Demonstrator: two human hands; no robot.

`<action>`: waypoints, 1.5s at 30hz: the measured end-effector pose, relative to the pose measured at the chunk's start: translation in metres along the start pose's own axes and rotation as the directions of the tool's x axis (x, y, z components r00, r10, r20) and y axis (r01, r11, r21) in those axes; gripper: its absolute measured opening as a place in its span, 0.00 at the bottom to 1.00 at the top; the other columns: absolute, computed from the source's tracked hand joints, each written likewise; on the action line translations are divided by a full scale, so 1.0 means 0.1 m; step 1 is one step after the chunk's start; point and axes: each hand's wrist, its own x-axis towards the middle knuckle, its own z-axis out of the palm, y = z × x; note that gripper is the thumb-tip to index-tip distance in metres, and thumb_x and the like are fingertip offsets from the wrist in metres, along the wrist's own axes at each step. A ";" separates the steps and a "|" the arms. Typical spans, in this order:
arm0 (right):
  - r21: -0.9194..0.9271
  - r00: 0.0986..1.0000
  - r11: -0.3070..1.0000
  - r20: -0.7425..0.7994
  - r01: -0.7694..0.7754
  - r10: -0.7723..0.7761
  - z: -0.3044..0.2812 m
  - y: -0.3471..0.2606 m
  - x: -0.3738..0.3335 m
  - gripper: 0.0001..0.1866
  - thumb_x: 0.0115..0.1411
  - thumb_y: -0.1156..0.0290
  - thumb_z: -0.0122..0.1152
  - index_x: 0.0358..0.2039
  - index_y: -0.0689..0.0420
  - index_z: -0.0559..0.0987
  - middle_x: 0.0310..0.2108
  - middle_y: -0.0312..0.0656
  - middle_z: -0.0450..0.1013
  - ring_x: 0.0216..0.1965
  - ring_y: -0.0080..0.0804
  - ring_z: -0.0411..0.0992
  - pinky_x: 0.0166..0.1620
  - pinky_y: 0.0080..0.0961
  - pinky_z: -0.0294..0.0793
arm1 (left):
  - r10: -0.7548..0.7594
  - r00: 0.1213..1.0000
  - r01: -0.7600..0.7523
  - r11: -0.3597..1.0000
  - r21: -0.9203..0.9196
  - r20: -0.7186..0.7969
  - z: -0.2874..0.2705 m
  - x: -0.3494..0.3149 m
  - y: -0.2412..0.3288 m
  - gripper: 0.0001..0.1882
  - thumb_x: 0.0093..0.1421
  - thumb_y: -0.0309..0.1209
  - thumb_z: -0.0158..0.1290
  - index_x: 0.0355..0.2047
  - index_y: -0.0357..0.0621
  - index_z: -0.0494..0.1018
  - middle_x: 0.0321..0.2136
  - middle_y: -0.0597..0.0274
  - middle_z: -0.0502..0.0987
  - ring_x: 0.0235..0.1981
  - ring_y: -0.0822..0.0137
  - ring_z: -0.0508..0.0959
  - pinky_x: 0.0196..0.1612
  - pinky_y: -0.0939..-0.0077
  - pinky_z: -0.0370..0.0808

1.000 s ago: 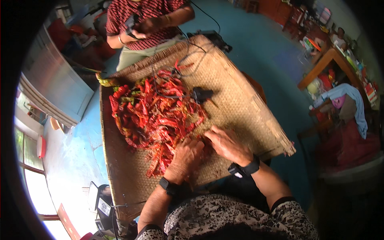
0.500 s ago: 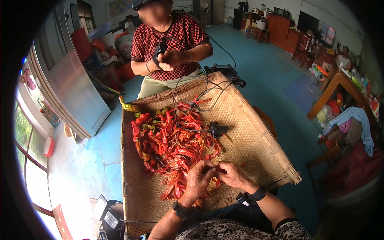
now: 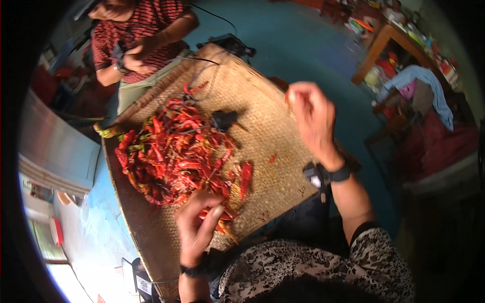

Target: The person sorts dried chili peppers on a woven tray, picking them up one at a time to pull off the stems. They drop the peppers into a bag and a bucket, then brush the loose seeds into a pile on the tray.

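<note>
A heap of dried red chili peppers (image 3: pixel 174 156), some greenish, lies on a woven bamboo tray (image 3: pixel 273 126). My left hand (image 3: pixel 197 227) is at the heap's near edge, its thumb and curled fingers apart. Red chilies show in the gap, apparently lying below on the tray. Raised over the tray's right edge is my right hand (image 3: pixel 316 118), blurred, its fingertips pinched on a small red piece (image 3: pixel 288 97). One red chili (image 3: pixel 246 179) lies apart, right of the heap.
A black device (image 3: pixel 224 120) with a cable rests on the tray beside the heap. Across the tray stands a person in a patterned red shirt (image 3: pixel 144 30), hands together. A wooden frame (image 3: pixel 376 50) and a blue cloth (image 3: pixel 429 83) are at the right.
My hands were together over the tray's near part. Now they are apart: the right has gone up and right, the left leftward to the heap. The view has turned, shifting the tray left.
</note>
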 end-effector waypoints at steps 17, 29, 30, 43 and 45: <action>-0.022 0.385 0.995 0.923 0.101 -0.019 0.56 0.38 -0.76 0.03 0.57 0.79 0.56 0.33 0.63 0.73 0.28 0.39 0.69 0.23 0.23 0.66 0.25 0.21 0.72 | 0.027 0.934 -0.086 0.985 -0.152 -0.357 -0.38 -1.09 0.19 0.03 0.47 0.27 0.54 0.22 0.42 0.73 0.23 0.57 0.77 0.27 0.68 0.76 0.30 0.75 0.73; -0.021 0.529 0.991 0.847 0.128 -0.050 0.52 0.22 -0.73 0.05 0.59 0.75 0.55 0.26 0.57 0.70 0.27 0.38 0.66 0.29 0.25 0.69 0.30 0.22 0.77 | -0.029 0.896 -0.076 0.973 -0.217 -0.443 -0.52 -1.29 0.12 0.04 0.50 0.28 0.53 0.25 0.41 0.73 0.24 0.58 0.76 0.27 0.70 0.76 0.31 0.74 0.73; 0.033 0.721 0.960 0.654 0.277 -0.230 0.47 0.29 -0.63 0.04 0.59 0.76 0.55 0.27 0.56 0.71 0.22 0.36 0.66 0.23 0.25 0.70 0.27 0.19 0.76 | -0.027 0.896 -0.084 0.970 -0.229 -0.443 -0.51 -1.27 0.12 0.04 0.51 0.28 0.53 0.25 0.41 0.73 0.24 0.59 0.76 0.27 0.70 0.76 0.31 0.74 0.73; 0.043 0.842 0.925 0.401 0.377 -0.362 0.43 0.64 -0.20 0.04 0.60 0.71 0.51 0.29 0.53 0.74 0.15 0.31 0.61 0.18 0.17 0.62 0.21 0.17 0.63 | -0.013 0.848 -0.126 0.966 -0.225 -0.529 -0.55 -1.20 0.29 0.06 0.54 0.30 0.53 0.28 0.39 0.73 0.25 0.60 0.76 0.28 0.71 0.75 0.31 0.72 0.73; 0.243 0.534 0.931 0.843 -0.274 -0.063 0.46 0.62 -0.60 0.02 0.62 0.72 0.52 0.32 0.55 0.73 0.21 0.34 0.63 0.20 0.18 0.62 0.23 0.16 0.67 | -0.030 0.847 -0.147 0.946 -0.289 -0.531 -0.54 -1.23 0.09 0.07 0.55 0.30 0.52 0.28 0.39 0.73 0.25 0.60 0.75 0.28 0.71 0.75 0.31 0.72 0.73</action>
